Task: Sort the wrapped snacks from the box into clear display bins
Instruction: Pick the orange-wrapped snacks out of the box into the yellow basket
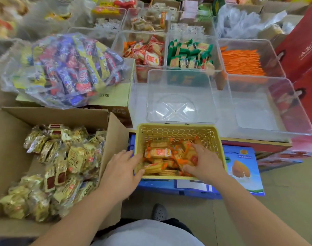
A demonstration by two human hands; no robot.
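Orange-wrapped snacks [158, 152] lay loose in a yellow basket [176, 126], which sat on a blue carton [244, 167] just in front of two empty clear bins [178, 71] [258, 78]. A cardboard box [54, 114] of gold-wrapped snacks [63, 166] stood beside the basket on the left.

Handling, judged: packs small and light; film wrappers slick and crinkly, likely to slide off one another. Contents probably brittle crackers, so a hard squeeze could crush them. Best taken as a loose handful from the top of the pile, fingers scooped under and thumb over, rather than pinched by a wrapper end.

Left grip [121, 167]: fingers nearly straight and spread, laid over the basket's left rim, thumb by the near corner. It appeared to steady the basket rather than clamp it.

Right grip [205, 162]: down inside the basket on its right side, fingers curled into the pile, thumb closing from the near side. It seemed to hold a few packs; nothing was lifted clear. How many packs, could not tell.
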